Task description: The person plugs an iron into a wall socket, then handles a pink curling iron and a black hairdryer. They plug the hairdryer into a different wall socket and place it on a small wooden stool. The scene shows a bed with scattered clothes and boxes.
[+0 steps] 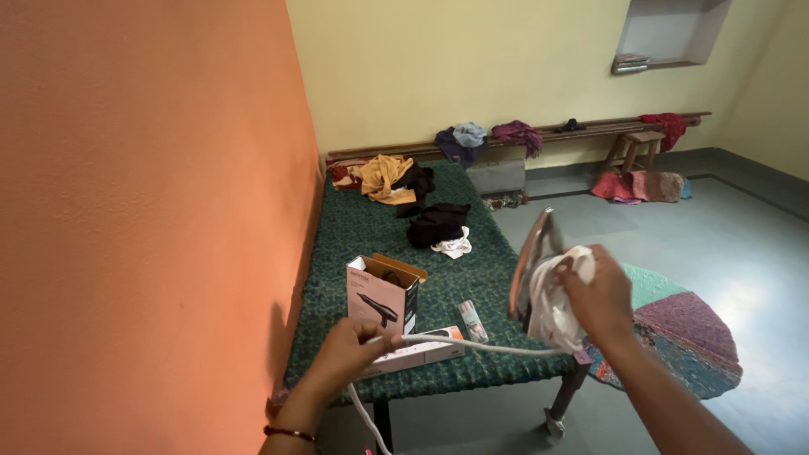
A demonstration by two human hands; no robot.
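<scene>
Two hands are busy over the near end of a bed [371,223] with a green patterned cover, set against an orange wall [143,211]. The right hand [600,297] has its fingers wrapped tight around the handle of a clothes iron [539,270], which is lifted in the air and tipped up on its side, soleplate facing left toward the bed, white body under the palm. From the iron a white cord [472,344] runs left, stretched nearly level, to the left hand [352,350], whose fingers are curled closed around it; past that fist the cord drops down toward the floor. Just beyond the left hand stands an open cardboard box [383,295] picturing a hair dryer, with a long flat box [417,350] lying beside it and a small bottle [473,321] on the cover just right of that. Farther up the bed, black and yellow clothes [417,202] lie in heaps. Near right, a round patchwork mat [687,333] on the grey floor.
</scene>
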